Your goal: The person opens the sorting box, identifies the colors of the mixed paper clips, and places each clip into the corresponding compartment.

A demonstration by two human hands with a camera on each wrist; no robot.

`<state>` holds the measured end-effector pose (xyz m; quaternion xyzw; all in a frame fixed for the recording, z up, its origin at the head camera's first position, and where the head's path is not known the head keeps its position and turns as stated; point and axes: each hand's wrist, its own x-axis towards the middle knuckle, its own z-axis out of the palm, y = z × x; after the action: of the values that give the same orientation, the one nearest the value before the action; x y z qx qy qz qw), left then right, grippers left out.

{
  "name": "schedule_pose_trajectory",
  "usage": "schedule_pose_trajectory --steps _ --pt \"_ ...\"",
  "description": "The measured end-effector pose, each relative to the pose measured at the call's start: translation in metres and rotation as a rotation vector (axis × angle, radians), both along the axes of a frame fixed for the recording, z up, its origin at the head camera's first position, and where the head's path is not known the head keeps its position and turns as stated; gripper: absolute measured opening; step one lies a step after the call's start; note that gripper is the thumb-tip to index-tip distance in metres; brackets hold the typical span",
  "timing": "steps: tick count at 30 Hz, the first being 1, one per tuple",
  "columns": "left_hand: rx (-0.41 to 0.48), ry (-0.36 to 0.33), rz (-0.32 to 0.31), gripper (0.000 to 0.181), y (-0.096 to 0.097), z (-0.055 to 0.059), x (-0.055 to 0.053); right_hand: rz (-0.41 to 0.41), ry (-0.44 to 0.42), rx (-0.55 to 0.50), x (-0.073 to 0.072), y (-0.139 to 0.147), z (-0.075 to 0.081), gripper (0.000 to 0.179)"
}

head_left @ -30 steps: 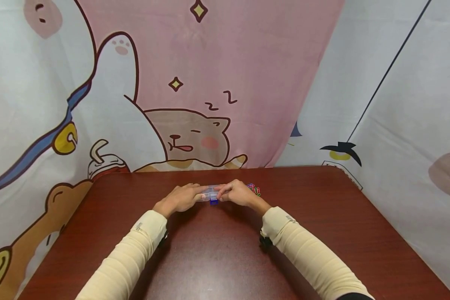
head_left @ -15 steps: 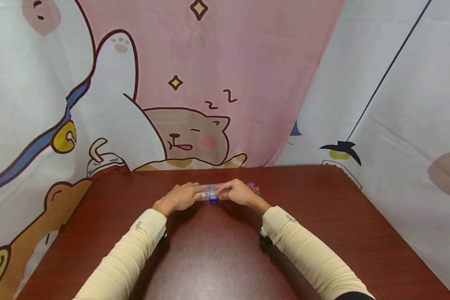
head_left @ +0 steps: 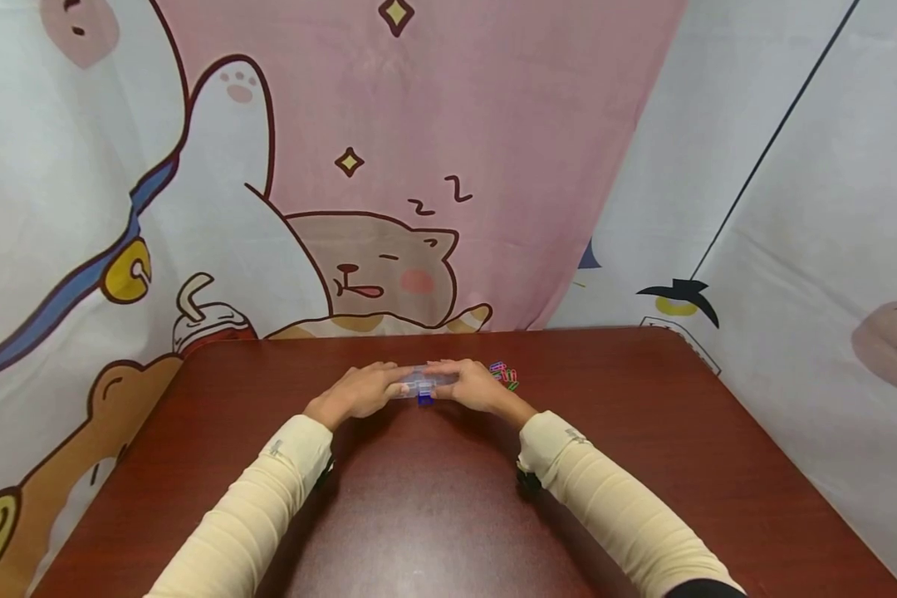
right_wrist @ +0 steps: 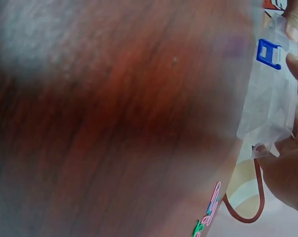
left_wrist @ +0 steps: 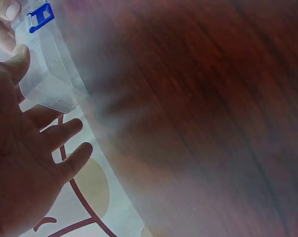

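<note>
A clear plastic box (head_left: 419, 384) with a blue latch (head_left: 425, 398) on its front sits near the far side of the table, between both hands. My left hand (head_left: 360, 392) grips its left end, thumb on the front side and fingers behind; in the left wrist view the ring and little fingers stand spread off the box (left_wrist: 45, 64). At the right end, my right hand (head_left: 474, 387) holds the box with the thumb in front and the fingers over the top and back. The right wrist view shows the latch (right_wrist: 269, 53) near a thumb. Contents cannot be made out.
Several coloured paper clips (head_left: 504, 375) lie in a small heap just right of my right hand. The brown wooden table (head_left: 419, 498) ends shortly behind the box, where a printed cartoon curtain (head_left: 538, 166) hangs.
My right fingers have shifted from a bent pose over the lid near the latch to lying straighter along the box, thumb in front. The left hand keeps its hold.
</note>
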<state>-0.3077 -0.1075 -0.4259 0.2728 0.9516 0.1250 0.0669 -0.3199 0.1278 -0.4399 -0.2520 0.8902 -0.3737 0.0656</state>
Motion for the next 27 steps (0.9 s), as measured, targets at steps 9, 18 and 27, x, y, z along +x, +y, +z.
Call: schedule_pose_trajectory --steps 9,18,27 --pt "0.006 -0.005 -0.001 0.049 -0.0003 0.0001 -0.0013 -0.049 0.081 0.168 -0.0008 -0.0052 -0.0019 0.051" --pt "0.016 0.001 -0.005 0.052 -0.0007 0.0015 0.0023 -0.05 0.067 0.2 -0.0034 -0.0055 0.0022 0.05" --pt "0.027 0.0 0.014 0.054 -0.0012 -0.0001 0.0051 -0.045 0.072 0.221 -0.0007 -0.0064 0.0021 0.051"
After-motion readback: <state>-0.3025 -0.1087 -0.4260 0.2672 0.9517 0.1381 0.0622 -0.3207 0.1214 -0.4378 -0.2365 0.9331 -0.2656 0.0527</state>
